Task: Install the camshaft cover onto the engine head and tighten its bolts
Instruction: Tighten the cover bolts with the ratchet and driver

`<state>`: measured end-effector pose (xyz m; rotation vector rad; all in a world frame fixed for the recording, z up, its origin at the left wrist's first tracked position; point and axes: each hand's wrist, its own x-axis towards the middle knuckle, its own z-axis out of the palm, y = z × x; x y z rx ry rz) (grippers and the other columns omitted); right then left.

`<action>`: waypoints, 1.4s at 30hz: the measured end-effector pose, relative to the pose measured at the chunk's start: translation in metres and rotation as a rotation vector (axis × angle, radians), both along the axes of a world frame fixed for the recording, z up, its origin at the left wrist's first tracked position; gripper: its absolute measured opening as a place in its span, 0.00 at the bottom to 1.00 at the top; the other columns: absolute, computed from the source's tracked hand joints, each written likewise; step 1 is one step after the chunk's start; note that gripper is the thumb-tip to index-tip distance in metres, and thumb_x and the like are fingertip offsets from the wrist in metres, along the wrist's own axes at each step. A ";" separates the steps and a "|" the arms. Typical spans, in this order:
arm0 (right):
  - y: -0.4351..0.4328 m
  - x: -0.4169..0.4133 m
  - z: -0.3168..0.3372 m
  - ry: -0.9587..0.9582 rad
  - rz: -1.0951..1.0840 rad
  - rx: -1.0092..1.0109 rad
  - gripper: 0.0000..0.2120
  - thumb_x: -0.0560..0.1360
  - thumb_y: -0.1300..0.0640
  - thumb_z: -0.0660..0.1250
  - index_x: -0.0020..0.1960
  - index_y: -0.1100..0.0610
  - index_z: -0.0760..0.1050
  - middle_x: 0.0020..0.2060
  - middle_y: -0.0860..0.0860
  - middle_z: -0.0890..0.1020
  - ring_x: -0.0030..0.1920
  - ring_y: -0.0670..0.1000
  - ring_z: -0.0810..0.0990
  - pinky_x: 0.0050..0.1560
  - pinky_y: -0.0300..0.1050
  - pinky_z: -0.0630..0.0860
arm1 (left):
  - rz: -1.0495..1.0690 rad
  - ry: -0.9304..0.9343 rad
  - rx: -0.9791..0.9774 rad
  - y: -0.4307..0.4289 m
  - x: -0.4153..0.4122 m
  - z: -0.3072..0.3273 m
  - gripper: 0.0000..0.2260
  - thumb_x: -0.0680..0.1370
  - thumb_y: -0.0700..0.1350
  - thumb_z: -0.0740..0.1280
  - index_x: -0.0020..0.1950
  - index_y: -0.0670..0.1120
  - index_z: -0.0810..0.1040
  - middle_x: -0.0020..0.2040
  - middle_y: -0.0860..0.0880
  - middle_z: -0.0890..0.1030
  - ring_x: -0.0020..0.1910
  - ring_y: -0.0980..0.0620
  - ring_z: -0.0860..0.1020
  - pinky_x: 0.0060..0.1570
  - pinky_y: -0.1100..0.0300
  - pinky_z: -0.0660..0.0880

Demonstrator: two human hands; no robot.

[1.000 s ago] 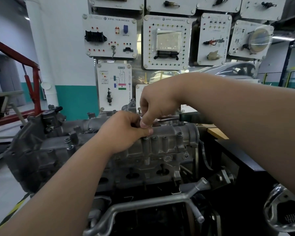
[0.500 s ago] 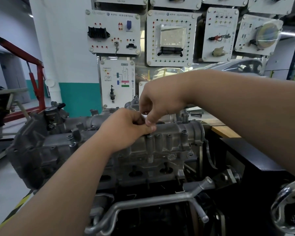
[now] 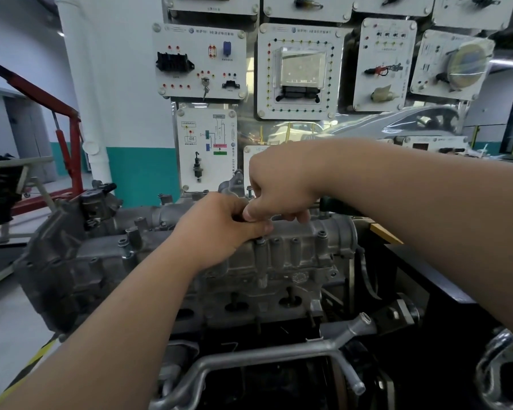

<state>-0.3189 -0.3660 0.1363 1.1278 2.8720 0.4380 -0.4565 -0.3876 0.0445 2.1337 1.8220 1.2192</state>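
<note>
The grey cast camshaft cover [image 3: 296, 250] sits on the engine head [image 3: 249, 294], with bolt heads along its near edge. My left hand [image 3: 219, 229] rests as a fist on the cover's top, and what its fingers enclose is hidden. My right hand [image 3: 279, 184] reaches in from the right and touches the left hand at the thumb. Its fingers curl down over a wrench, whose dark green handle [image 3: 335, 207] sticks out to the right. One bolt [image 3: 250, 189] stands upright just behind the hands.
A board of white training panels [image 3: 296, 69] stands right behind the engine. A red engine hoist [image 3: 68, 137] is at the left. Metal coolant pipes [image 3: 279, 353] run across below the head. A black stand frame [image 3: 427, 279] and a wooden bench edge [image 3: 385, 233] are at the right.
Both hands stay together on top of the cover. My right hand's fingers have curled lower over the wrench shaft. The view has tilted a little.
</note>
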 end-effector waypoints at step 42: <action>0.000 0.016 0.018 0.141 0.008 0.063 0.18 0.80 0.41 0.59 0.46 0.55 0.77 0.38 0.49 0.80 0.37 0.47 0.77 0.33 0.42 0.67 | 0.067 0.181 0.261 -0.026 -0.030 0.006 0.17 0.68 0.66 0.64 0.55 0.64 0.73 0.48 0.71 0.72 0.51 0.68 0.70 0.47 0.71 0.63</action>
